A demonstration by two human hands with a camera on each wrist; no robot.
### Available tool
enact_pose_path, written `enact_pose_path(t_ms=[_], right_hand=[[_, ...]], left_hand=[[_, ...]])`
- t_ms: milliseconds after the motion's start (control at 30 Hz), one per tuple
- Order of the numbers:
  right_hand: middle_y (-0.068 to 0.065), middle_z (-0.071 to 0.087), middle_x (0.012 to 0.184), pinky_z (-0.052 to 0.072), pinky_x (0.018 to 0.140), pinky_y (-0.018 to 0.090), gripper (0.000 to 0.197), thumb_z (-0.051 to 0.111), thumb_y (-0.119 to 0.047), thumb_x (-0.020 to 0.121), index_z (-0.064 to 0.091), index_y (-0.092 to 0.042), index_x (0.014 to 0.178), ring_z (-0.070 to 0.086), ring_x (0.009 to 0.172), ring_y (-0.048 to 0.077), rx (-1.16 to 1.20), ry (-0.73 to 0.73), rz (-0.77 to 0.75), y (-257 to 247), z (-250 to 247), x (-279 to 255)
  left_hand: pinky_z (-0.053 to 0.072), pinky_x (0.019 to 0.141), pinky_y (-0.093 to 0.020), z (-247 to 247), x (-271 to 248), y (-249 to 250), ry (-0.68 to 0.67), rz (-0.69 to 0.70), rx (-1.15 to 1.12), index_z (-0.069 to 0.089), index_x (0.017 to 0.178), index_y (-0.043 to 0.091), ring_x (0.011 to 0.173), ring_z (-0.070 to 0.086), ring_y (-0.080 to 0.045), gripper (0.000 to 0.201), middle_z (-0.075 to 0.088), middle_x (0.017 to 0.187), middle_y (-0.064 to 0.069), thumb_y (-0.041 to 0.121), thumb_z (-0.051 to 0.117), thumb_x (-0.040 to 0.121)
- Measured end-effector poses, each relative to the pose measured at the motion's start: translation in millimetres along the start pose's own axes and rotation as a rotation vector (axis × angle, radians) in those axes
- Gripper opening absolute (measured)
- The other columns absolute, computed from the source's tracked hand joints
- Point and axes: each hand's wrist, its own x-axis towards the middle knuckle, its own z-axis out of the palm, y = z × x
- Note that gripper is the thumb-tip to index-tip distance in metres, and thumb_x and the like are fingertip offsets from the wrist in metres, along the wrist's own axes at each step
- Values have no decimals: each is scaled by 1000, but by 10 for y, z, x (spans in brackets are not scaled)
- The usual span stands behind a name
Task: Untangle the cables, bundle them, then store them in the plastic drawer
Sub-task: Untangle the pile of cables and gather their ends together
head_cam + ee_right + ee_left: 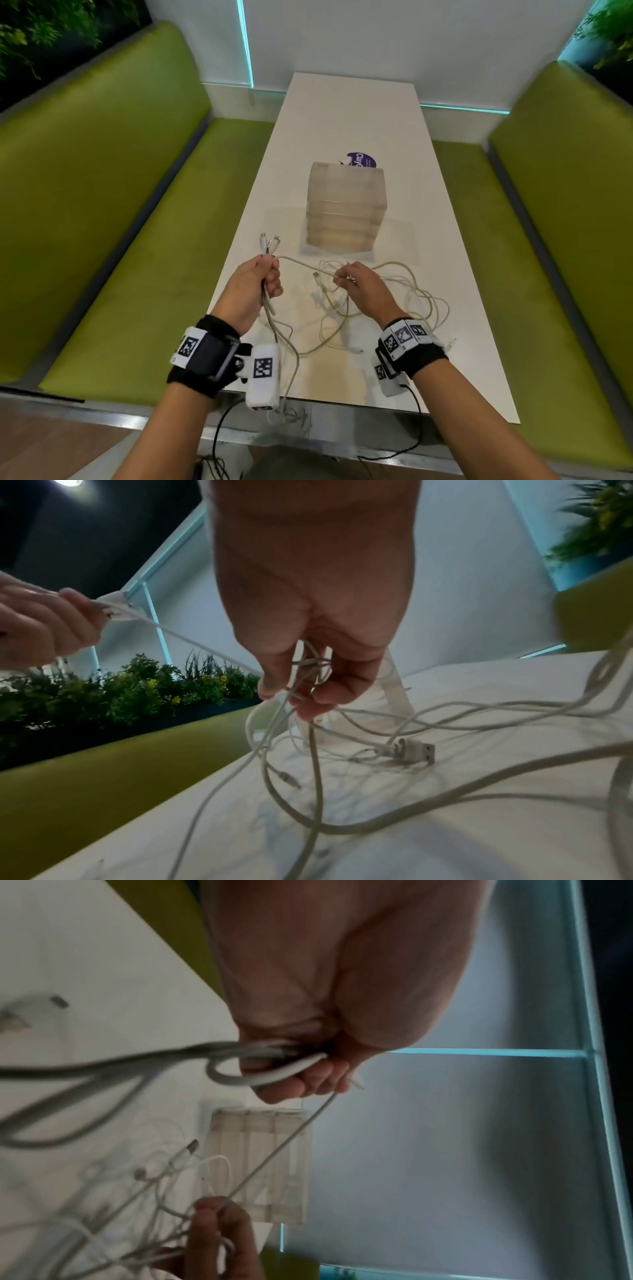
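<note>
A tangle of white cables (394, 294) (428, 723) sprawls over the near half of the white table (445, 240). My left hand (265, 277) (308, 1074) grips a few cable strands in a fist, two plug ends (269, 240) sticking up above it. My right hand (346, 277) (294, 696) pinches strands at the knot of the tangle. One cable runs taut between the two hands. The translucent plastic drawer unit (346, 205) (260, 1164) stands just beyond the hands, all its drawers pushed in.
Green bench seats (137, 222) flank the table on both sides. A purple round sticker (361, 160) lies behind the drawer unit. Loose cable ends hang over the table's near edge (291, 407). A USB plug (414, 750) lies on the table under my right hand.
</note>
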Motion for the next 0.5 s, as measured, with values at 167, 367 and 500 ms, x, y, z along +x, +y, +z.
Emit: enact_pose_path(t_ms=[167,367,500], right_hand=[[6,71,91,51,84,42,10,59,-16,90,70,-15,91,64,86,22,193,-51,-68,-173,-4,-38],[7,67,92,44,78,16,19,58,-7,90,72,-8,103,59,83,8,195,-134,-259,-395,80,-99],[3,62,85,44,76,25,24,55,-4,89,71,-13,104,57,82,16,206,-75,-298,-435,79,-147]], left_hand=[[56,78,-33,14,-22,-107,99,27,-161,50,81,9,79,62,-18,30,60,77,-4,16,32,103],[48,93,-33,356,-14,-237,124,5,-134,52,85,11,116,51,-22,26,60,110,-8,16,33,102],[47,94,-37,402,22,-304,176,-34,-185,51,99,3,111,54,-27,20,50,103,-8,12,34,102]])
